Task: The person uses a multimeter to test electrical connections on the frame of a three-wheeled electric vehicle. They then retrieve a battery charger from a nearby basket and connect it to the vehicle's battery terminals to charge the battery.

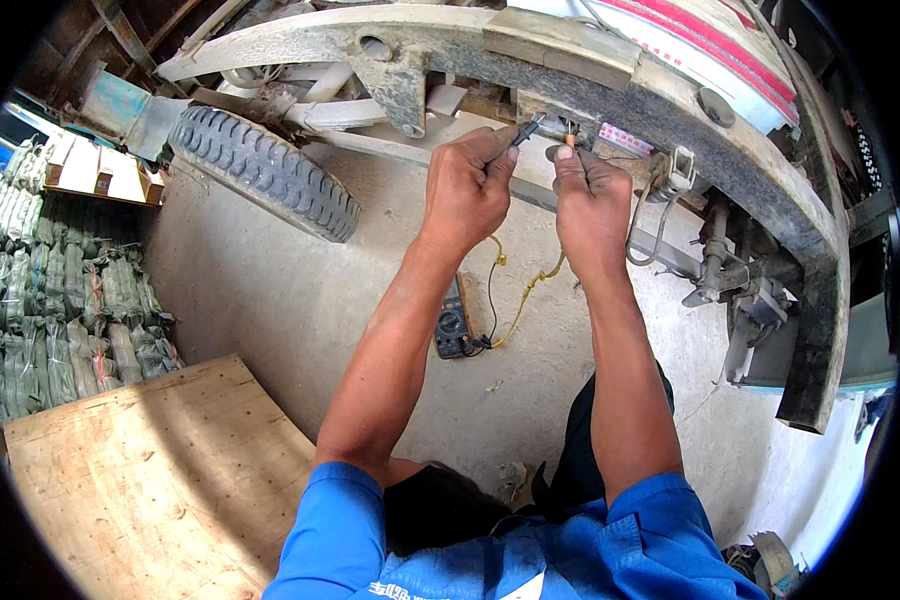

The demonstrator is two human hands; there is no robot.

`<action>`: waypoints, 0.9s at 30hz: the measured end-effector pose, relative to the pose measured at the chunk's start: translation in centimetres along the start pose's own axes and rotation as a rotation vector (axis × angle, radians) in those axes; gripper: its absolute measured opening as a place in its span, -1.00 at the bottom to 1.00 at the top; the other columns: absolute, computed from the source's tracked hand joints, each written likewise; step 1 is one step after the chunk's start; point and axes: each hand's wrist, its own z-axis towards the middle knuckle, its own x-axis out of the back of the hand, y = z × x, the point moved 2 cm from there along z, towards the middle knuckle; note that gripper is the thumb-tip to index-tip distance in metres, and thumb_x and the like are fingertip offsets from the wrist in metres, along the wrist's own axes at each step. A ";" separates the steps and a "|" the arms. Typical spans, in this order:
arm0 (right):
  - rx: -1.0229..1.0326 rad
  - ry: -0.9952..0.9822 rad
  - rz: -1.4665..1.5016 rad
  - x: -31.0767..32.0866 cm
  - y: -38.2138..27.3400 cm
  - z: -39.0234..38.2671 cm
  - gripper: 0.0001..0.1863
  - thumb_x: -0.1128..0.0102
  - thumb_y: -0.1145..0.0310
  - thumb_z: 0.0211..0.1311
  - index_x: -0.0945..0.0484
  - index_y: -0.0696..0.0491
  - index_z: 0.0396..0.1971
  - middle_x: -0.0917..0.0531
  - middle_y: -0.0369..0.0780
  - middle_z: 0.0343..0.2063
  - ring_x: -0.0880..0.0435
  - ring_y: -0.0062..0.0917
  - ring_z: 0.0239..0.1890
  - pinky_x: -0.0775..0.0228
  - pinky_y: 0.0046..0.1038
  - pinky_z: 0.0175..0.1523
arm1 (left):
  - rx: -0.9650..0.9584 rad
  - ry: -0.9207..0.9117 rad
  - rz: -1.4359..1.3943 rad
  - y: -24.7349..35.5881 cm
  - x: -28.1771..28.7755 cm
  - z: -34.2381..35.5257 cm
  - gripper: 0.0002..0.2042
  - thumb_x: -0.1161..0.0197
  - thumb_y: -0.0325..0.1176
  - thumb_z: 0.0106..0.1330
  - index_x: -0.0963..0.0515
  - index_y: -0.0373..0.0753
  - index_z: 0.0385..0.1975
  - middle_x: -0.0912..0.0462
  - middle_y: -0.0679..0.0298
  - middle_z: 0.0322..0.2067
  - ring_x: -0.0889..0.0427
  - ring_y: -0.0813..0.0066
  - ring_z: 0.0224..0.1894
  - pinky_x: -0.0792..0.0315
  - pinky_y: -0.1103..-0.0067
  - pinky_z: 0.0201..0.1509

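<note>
My left hand (468, 185) is closed round a black test probe (523, 133), its thin metal tip pointing up and right. Beside it, my right hand (592, 205) pinches an orange-tipped test probe (570, 139), held nearly upright. Both probe tips are close to small wires under the dusty metal frame beam (770, 165); whether they touch anything is too small to tell. On the concrete floor below, between my forearms, lies a dark multimeter (453, 325) with test leads, one of them yellow (526, 298), running up toward my hands.
A vehicle tyre (265, 175) stands at the left under the frame. Past it are stacked greenish bundles (65, 300) and a wooden board (160, 460). A cable loop (642, 250) hangs from a bracket (676, 168) right of my hands. The beam's end (810, 390) juts down at the right.
</note>
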 end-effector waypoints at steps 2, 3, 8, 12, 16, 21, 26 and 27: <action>0.002 0.000 0.003 0.0 0.1 0.0 -0.68 -0.09 0.41 0.34 -0.42 0.25 -0.62 -0.34 -0.25 -0.77 -0.24 -0.59 -0.65 -0.14 -0.37 -0.51 | 0.007 -0.010 0.010 0.2 0.0 0.0 -0.87 -0.21 -0.56 0.17 -0.60 -0.39 -0.29 -0.51 0.01 -0.55 -0.49 0.10 -0.52 -0.33 0.40 -0.44; 0.009 0.001 0.007 -0.1 0.3 0.0 -0.68 -0.09 0.41 0.34 -0.42 0.25 -0.62 -0.35 -0.25 -0.77 -0.24 -0.59 -0.65 -0.15 -0.37 -0.51 | 0.007 -0.002 -0.001 0.2 0.0 0.0 -0.86 -0.21 -0.56 0.17 -0.61 -0.39 -0.29 -0.52 0.02 -0.55 -0.49 0.10 -0.52 -0.33 0.40 -0.44; 0.039 0.018 0.000 -0.1 0.2 0.0 -0.69 -0.09 0.41 0.34 -0.44 0.26 -0.60 -0.36 -0.23 -0.77 -0.24 -0.59 -0.65 -0.16 -0.38 -0.50 | 0.021 -0.003 -0.006 0.1 0.0 -0.1 -0.85 -0.21 -0.57 0.18 -0.61 -0.38 -0.26 -0.53 0.02 -0.53 -0.50 0.10 -0.52 -0.34 0.41 -0.44; 0.068 0.028 -0.020 -0.1 0.1 0.0 -0.69 -0.10 0.41 0.34 -0.44 0.27 -0.59 -0.36 -0.22 -0.77 -0.24 -0.59 -0.66 -0.15 -0.38 -0.51 | 0.023 -0.018 -0.015 0.0 0.0 -0.1 -0.83 -0.21 -0.55 0.21 -0.61 -0.38 -0.22 -0.49 0.10 -0.55 -0.44 0.27 -0.52 -0.32 0.47 -0.43; 0.050 0.032 -0.024 -0.1 0.0 -0.1 -0.69 -0.10 0.40 0.34 -0.46 0.27 -0.59 -0.35 -0.23 -0.78 -0.24 -0.60 -0.66 -0.14 -0.38 -0.52 | 0.011 -0.032 -0.018 -0.5 -0.1 -0.2 -0.81 -0.21 -0.52 0.28 -0.60 -0.38 -0.14 -0.42 0.26 -0.58 -0.34 0.57 -0.49 -0.27 0.58 -0.41; 0.017 0.019 -0.009 -0.1 0.0 -0.1 -0.68 -0.10 0.41 0.34 -0.46 0.27 -0.60 -0.34 -0.24 -0.78 -0.23 -0.60 -0.66 -0.13 -0.37 -0.52 | 0.011 -0.003 -0.024 -0.2 -0.1 -0.1 -0.84 -0.21 -0.57 0.17 -0.61 -0.36 -0.25 -0.51 0.05 -0.55 -0.46 0.13 -0.55 -0.32 0.42 -0.45; 0.017 0.014 -0.011 -0.1 0.0 -0.1 -0.67 -0.10 0.41 0.34 -0.44 0.27 -0.61 -0.34 -0.24 -0.78 -0.23 -0.60 -0.66 -0.14 -0.37 -0.52 | 0.012 -0.001 -0.018 -0.4 -0.1 -0.2 -0.84 -0.21 -0.57 0.18 -0.61 -0.36 -0.25 -0.49 0.05 -0.57 -0.43 0.14 -0.56 -0.30 0.41 -0.46; 0.017 0.015 -0.008 0.0 0.0 -0.1 -0.67 -0.10 0.41 0.33 -0.43 0.27 -0.61 -0.34 -0.24 -0.78 -0.23 -0.60 -0.66 -0.14 -0.37 -0.52 | 0.011 0.001 -0.022 -0.4 -0.2 -0.2 -0.84 -0.21 -0.57 0.18 -0.61 -0.36 -0.25 -0.49 0.05 -0.57 -0.43 0.14 -0.56 -0.30 0.41 -0.46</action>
